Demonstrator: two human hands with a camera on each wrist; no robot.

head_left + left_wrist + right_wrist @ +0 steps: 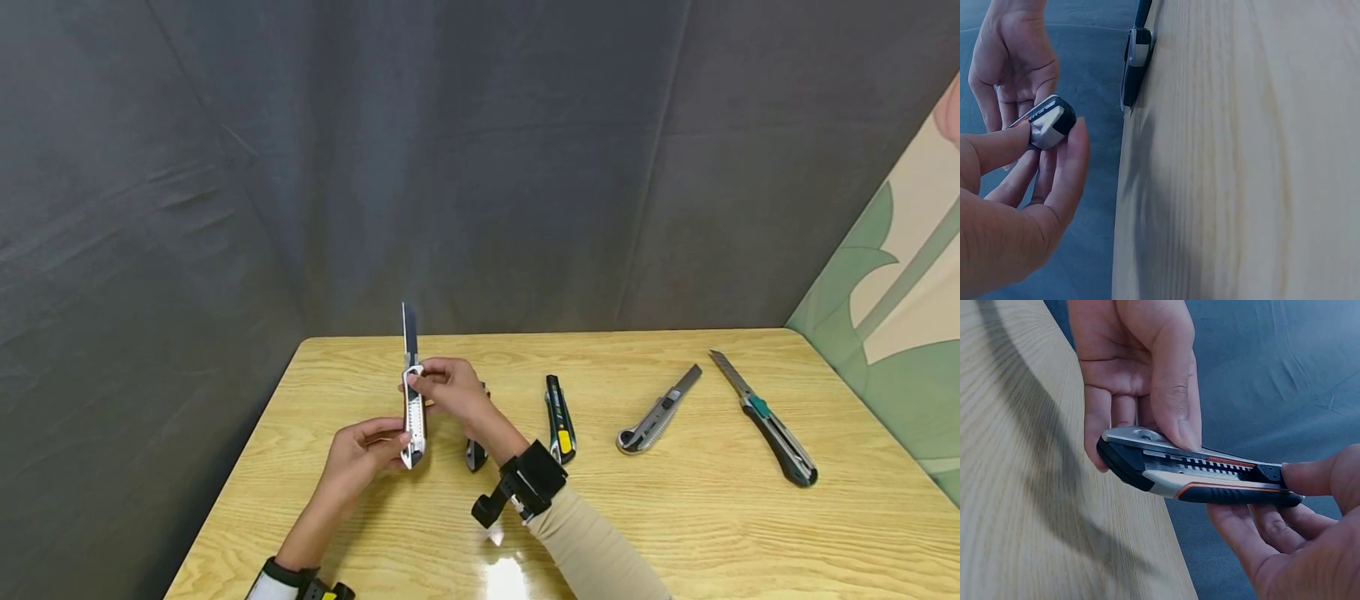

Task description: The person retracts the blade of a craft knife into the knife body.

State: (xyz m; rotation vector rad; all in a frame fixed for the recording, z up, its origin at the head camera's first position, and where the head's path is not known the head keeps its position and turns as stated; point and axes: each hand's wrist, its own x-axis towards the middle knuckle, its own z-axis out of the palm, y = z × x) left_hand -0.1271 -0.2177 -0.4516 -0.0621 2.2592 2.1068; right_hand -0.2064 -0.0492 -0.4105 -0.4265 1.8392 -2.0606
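A silver-and-black snap-off utility knife is held off the table, its long dark blade pointing away toward the curtain. My left hand pinches the knife's rear end between thumb and fingers. Farther up the handle, my right hand grips the body, and its thumb rests on the black slider. Orange lines and a toothed slot show along the handle in the right wrist view; the blade is out of sight there. Behind the right wrist lies another dark utility knife, mostly hidden.
On the wood-grain table lie a green-black utility knife with a yellow part, a grey one with its blade out, and a black-and-teal one, also extended. A dark curtain hangs behind the table's far edge.
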